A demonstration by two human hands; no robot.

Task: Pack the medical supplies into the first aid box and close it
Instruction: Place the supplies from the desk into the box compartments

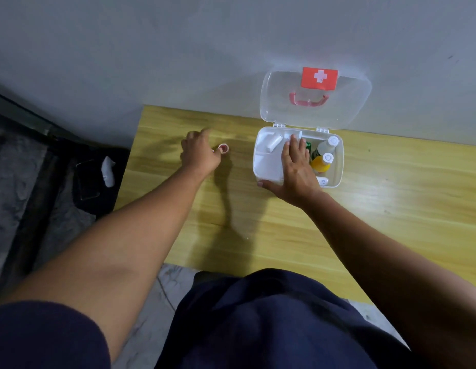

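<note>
The tape roll [223,148] sits just right of my left hand [201,153], fingers curled, touching it; my right hand [295,171] lies flat and empty on the box [338,166].

clear plastic lid [343,107], wood-grain table [284,230]

Dim, soft frame; arm shadows streak table [391,187].

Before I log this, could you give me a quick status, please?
Left hand at tape roll, grip unclear. Right hand flat on open box. Nothing blocking.
</note>
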